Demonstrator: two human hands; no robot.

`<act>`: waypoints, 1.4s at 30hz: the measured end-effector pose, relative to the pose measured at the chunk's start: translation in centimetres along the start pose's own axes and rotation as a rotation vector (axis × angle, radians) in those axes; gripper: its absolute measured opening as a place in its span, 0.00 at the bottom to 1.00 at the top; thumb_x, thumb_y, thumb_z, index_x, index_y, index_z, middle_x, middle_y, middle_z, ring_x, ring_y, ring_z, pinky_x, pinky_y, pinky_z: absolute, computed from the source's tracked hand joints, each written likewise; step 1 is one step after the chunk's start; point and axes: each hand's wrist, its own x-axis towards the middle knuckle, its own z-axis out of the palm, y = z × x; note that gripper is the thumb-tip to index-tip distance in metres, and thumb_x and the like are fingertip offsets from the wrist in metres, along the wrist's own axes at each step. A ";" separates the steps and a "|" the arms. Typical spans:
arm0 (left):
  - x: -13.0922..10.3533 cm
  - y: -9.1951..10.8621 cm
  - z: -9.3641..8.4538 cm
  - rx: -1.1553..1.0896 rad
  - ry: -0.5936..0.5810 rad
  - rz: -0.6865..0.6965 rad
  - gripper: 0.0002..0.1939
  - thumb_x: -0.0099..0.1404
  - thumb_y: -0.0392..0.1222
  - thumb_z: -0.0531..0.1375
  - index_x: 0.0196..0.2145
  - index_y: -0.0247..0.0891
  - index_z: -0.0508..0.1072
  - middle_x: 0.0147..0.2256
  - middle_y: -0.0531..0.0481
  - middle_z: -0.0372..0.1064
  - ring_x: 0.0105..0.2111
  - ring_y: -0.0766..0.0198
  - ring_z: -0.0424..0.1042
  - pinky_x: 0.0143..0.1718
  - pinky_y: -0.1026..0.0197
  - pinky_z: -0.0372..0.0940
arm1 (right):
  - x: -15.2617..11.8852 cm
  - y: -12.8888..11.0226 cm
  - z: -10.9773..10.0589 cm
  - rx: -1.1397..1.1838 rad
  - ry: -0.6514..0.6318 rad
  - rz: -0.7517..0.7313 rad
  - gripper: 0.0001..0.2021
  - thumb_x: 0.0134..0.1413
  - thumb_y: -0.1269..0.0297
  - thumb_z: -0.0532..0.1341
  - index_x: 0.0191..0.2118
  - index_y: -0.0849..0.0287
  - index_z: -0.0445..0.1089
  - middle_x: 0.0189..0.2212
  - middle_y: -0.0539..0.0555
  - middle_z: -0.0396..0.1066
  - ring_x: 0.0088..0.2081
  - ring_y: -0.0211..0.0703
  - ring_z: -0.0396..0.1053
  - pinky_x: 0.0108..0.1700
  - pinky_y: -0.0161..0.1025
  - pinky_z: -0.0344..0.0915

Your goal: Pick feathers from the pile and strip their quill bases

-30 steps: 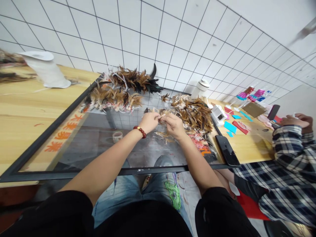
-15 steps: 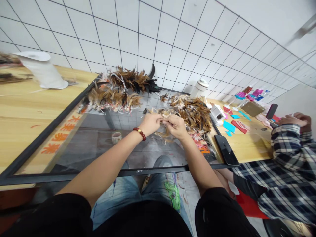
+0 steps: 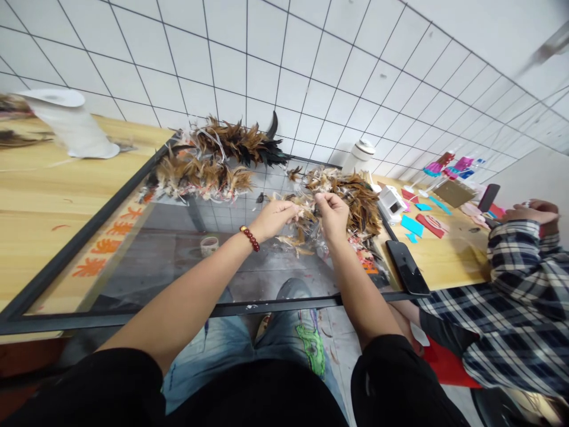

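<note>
Tiled wall (image 3: 267, 65) stood behind glass tabletop (image 3: 155, 249). Feather rows (image 3: 200, 175) beyond fingers of left hand (image 3: 273, 219) looked done; feather pile (image 3: 362, 201) beside fingers of right hand (image 3: 334, 216) seemed left. Both pinched narrow, apart; contents couldn't tell.

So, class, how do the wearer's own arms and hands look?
Black sleeves end near the elbows. The left hand is gloveless, with a dark red beaded bracelet at its wrist, gold accent included. The right hand is gloveless, its wrist unadorned.

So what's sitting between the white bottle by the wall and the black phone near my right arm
The head view shows a white boxy device and part of the black frame there, just right of the brown feathers.
</note>
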 end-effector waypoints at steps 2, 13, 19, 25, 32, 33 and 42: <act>0.1 0.2 0.1 -0.176 -0.006 -0.110 0.18 0.62 0.49 0.54 0.21 0.34 0.69 0.18 0.53 0.59 0.19 0.71 0.55 0.21 0.66 0.49 | 0.4 0.5 -0.1 0.024 0.041 0.015 0.15 0.47 0.51 0.64 0.27 0.60 0.68 0.20 0.45 0.60 0.23 0.32 0.55 0.29 0.32 0.56; 0.0 0.6 -0.3 -0.729 -0.055 -0.325 0.14 0.61 0.43 0.58 0.22 0.32 0.67 0.17 0.55 0.52 0.15 0.76 0.49 0.14 0.73 0.40 | -0.8 -0.2 0.2 -0.106 -0.389 -0.169 0.21 0.56 0.51 0.57 0.54 0.52 0.66 0.48 0.55 0.70 0.36 0.40 0.68 0.40 0.40 0.66; 0.1 0.4 -0.5 -0.834 -0.070 -0.344 0.12 0.61 0.43 0.59 0.25 0.32 0.68 0.19 0.54 0.54 0.15 0.76 0.49 0.13 0.73 0.41 | -1.5 -0.6 0.9 -0.288 -0.352 -0.169 0.12 0.57 0.58 0.57 0.33 0.58 0.74 0.29 0.52 0.74 0.32 0.40 0.70 0.39 0.38 0.65; 0.5 -0.3 0.0 -0.688 0.164 -0.322 0.08 0.58 0.39 0.61 0.26 0.31 0.71 0.19 0.53 0.59 0.15 0.76 0.50 0.15 0.71 0.41 | -1.7 -0.8 0.6 -0.507 -0.385 -0.353 0.10 0.57 0.64 0.56 0.33 0.58 0.74 0.28 0.52 0.74 0.31 0.40 0.69 0.37 0.36 0.63; 0.5 -1.2 0.2 0.019 0.393 -0.065 0.06 0.56 0.37 0.58 0.24 0.35 0.73 0.23 0.50 0.67 0.26 0.65 0.64 0.31 0.63 0.59 | -2.2 -1.1 0.7 -0.574 -0.490 -0.498 0.09 0.58 0.62 0.56 0.32 0.56 0.72 0.27 0.53 0.71 0.32 0.41 0.67 0.39 0.38 0.61; 0.3 -1.2 0.2 0.146 0.350 -0.008 0.06 0.56 0.36 0.58 0.25 0.36 0.74 0.24 0.49 0.68 0.29 0.63 0.65 0.33 0.62 0.59 | -2.2 -1.2 0.7 -0.566 -0.480 -0.496 0.09 0.58 0.62 0.56 0.32 0.56 0.72 0.27 0.53 0.71 0.32 0.42 0.67 0.40 0.39 0.61; 0.0 -0.2 0.6 -0.013 0.291 -0.085 0.15 0.61 0.42 0.55 0.19 0.36 0.65 0.18 0.53 0.54 0.21 0.68 0.55 0.23 0.66 0.50 | -2.1 -2.6 0.3 -0.267 -0.242 -0.358 0.11 0.58 0.55 0.57 0.33 0.56 0.72 0.30 0.53 0.69 0.32 0.41 0.65 0.38 0.40 0.63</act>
